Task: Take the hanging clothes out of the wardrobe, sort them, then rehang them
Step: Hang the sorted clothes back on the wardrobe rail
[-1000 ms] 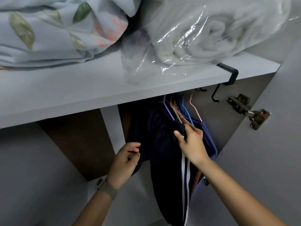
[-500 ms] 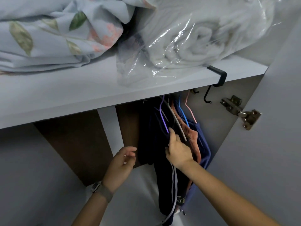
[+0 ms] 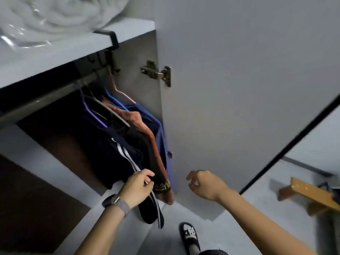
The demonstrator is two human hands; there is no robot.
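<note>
Several garments hang from the rail (image 3: 46, 97) inside the wardrobe on purple, grey, blue and pink hangers (image 3: 110, 109). Foremost is a dark navy garment with white stripes (image 3: 117, 153); behind it hang an orange-brown one (image 3: 145, 127) and a blue one (image 3: 160, 129). My left hand (image 3: 137, 188), a watch on its wrist, grips the lower part of the striped navy garment. Just right of the clothes' lower ends my right hand (image 3: 204, 183) hovers with loosely curled fingers, holding nothing.
The open wardrobe door (image 3: 239, 89) stands right of the clothes, with a metal hinge (image 3: 158, 73). A plastic-wrapped white bundle (image 3: 46, 19) lies on the shelf (image 3: 55, 54) above, where a black hook (image 3: 110, 38) clips on. My slippered foot (image 3: 189, 236) is below; a wooden object (image 3: 311, 194) far right.
The view swung down and right. My right hand left the hangers and dropped beside the clothes. My left hand moved right and took hold of the striped navy garment low down.
</note>
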